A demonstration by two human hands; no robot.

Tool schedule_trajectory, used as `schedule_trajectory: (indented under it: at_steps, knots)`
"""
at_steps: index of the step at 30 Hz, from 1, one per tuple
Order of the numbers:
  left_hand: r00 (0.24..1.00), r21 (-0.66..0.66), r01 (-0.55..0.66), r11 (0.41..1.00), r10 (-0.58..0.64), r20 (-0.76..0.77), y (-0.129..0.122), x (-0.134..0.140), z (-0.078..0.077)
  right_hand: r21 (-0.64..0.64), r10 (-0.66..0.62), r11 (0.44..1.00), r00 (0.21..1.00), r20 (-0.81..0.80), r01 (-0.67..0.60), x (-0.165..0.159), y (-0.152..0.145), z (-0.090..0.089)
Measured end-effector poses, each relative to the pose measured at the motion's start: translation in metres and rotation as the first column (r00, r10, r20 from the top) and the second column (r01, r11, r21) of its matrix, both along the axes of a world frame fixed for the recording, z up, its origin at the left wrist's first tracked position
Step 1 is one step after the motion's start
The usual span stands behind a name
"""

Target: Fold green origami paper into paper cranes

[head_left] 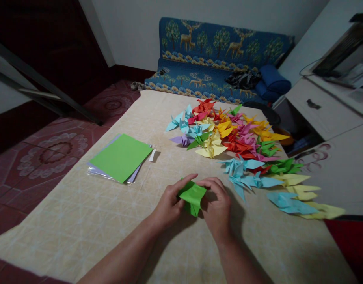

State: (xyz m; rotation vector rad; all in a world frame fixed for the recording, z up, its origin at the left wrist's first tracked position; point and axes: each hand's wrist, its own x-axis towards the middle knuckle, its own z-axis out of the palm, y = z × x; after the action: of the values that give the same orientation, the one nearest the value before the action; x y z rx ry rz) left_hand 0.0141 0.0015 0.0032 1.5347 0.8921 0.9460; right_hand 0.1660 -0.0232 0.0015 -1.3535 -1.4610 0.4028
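A partly folded piece of green origami paper point(192, 195) is held between my two hands above the near middle of the table. My left hand point(173, 200) grips its left side, thumb and fingers closed on it. On the other side, my right hand point(217, 201) pinches the right edge with curled fingers. Creases and a lower flap show on the paper. Many folded paper cranes point(212, 144) in several colours lie beyond and to the right of my hands. To the left rests a stack of green sheets point(121, 157) on a clear plastic wrapper.
A patterned cream cloth covers the table point(80, 228). Beside the paper stack lies a small white strip point(152, 155). Behind the table stands a blue sofa point(196, 77) with deer designs. White drawers point(326, 106) stand at the right, and a metal ladder point(42, 85) leans at the left.
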Motion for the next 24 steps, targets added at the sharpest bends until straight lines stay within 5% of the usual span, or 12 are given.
schedule_trajectory:
  at_steps: [10,24]
  knots:
    - [0.953,-0.198,-0.238,0.951,0.268,0.139,0.0023,0.0074,-0.0066,0.084,-0.147,0.987,0.984,0.098,0.139,-0.0086,-0.0044,-0.0004]
    - [0.997,-0.267,-0.001,0.964,0.022,0.075,0.0045,0.0029,-0.0016,0.014,-0.114,0.993,0.973,0.202,0.114,-0.0038,-0.0015,-0.0024]
